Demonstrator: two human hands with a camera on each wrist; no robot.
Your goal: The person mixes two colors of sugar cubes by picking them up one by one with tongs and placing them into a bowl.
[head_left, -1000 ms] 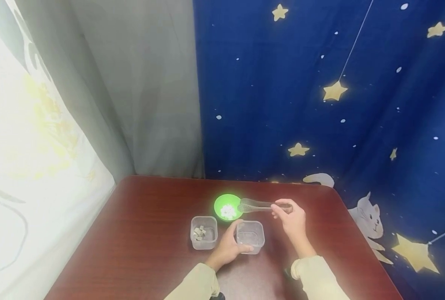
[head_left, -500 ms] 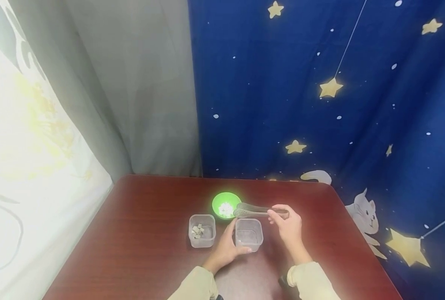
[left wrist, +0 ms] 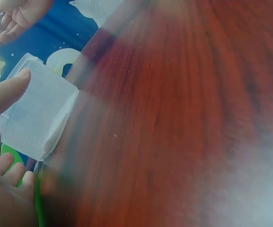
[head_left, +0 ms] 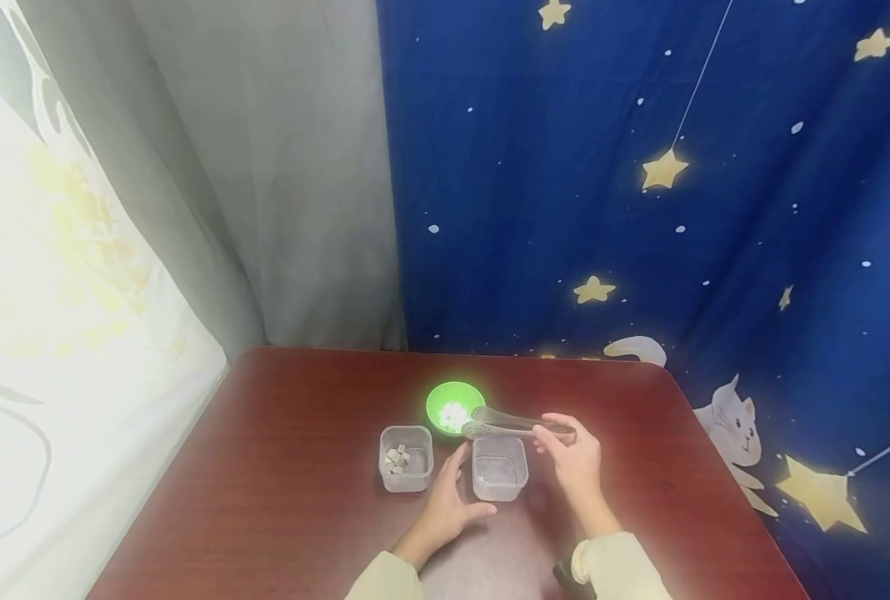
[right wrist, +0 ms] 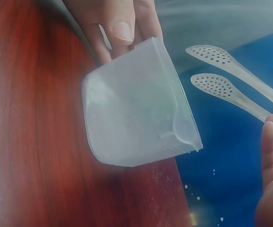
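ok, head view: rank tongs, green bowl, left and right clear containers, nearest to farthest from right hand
1. Tongs: held in the right hand.
2. Right clear container: just left of that hand.
3. Green bowl: farther left, toward the back.
4. Left clear container: farthest left.

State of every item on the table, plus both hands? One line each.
Left container: upright, lidless, pale chunks inside
Right container: upright, lidless; contents hard to make out
Green bowl: upright, white pieces inside
Tongs: held, prongs apart, nothing visible between
Left hand: thumb and fingers apart, beside right container; contact unclear
Right hand: gripping tongs
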